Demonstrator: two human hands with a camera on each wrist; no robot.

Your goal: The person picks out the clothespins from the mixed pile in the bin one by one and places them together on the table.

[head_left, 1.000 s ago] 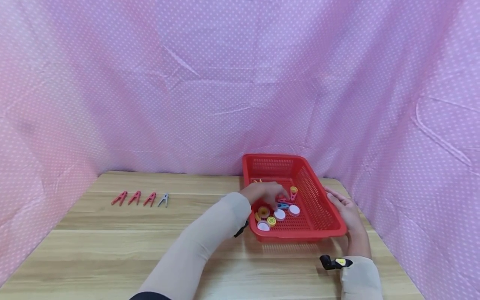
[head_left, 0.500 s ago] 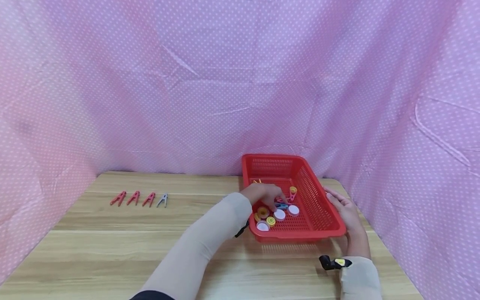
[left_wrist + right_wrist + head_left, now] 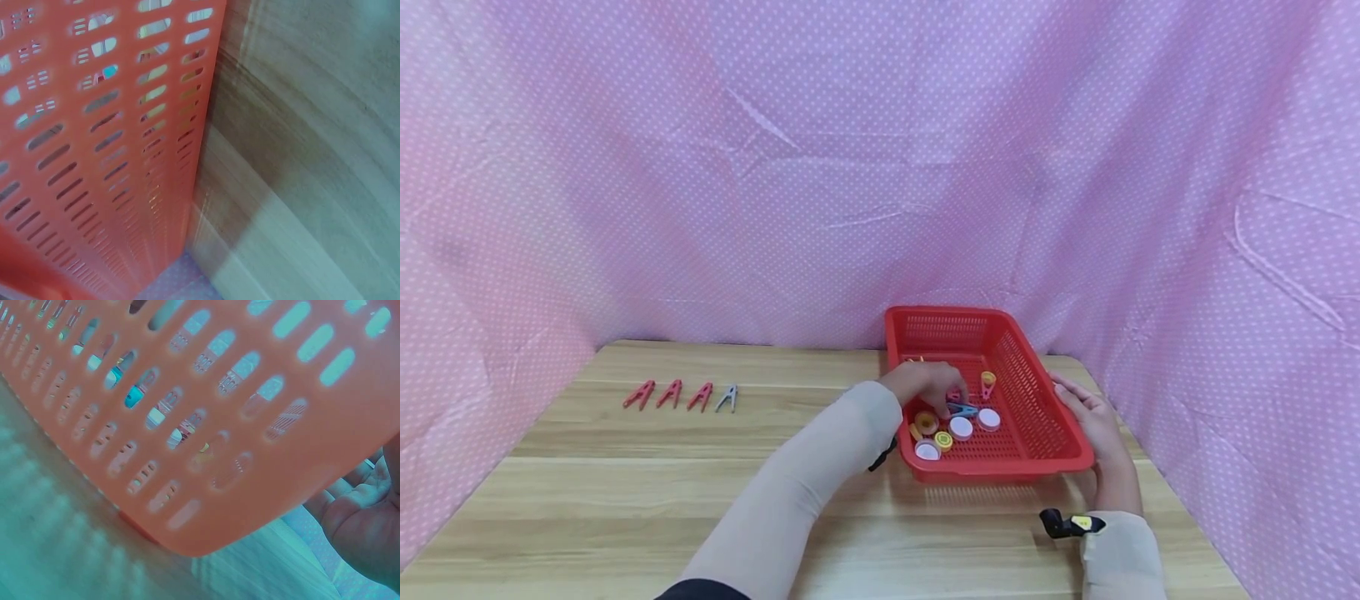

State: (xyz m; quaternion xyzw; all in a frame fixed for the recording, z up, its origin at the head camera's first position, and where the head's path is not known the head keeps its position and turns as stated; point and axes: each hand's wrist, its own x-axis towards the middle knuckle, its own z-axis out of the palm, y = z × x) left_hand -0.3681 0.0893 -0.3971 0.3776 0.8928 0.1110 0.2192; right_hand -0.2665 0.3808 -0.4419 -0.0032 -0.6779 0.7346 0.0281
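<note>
My left hand (image 3: 931, 386) reaches over the near-left side of a red plastic basket (image 3: 1052, 433). Thumb and fingers close on a red clothespin (image 3: 953, 394), mostly hidden by the hand. Just below the fingertips lies a blue clothespin (image 3: 964, 410). Around it in the basket are white bottle caps (image 3: 988, 419), a yellow cap (image 3: 943, 441), amber rings (image 3: 927, 422) and a pink clothespin (image 3: 988, 390) touching a yellow cap. My right hand (image 3: 1093, 425) grips the basket's right rim, thumb on top. The left wrist view shows only the slotted basket wall (image 3: 81, 156) and table.
On the wooden table (image 3: 662, 483), three red clothespins (image 3: 674, 393) and a grey-blue clothespin (image 3: 727, 398) stand in a row at the left. A pink dotted cloth (image 3: 820, 183) hangs behind and at both sides. The basket stands close to the right-hand cloth.
My left hand has drawn slightly back to the left, the red clothespin shifting with its fingers and the blue one showing more. The right hand keeps its grip on the rim.
</note>
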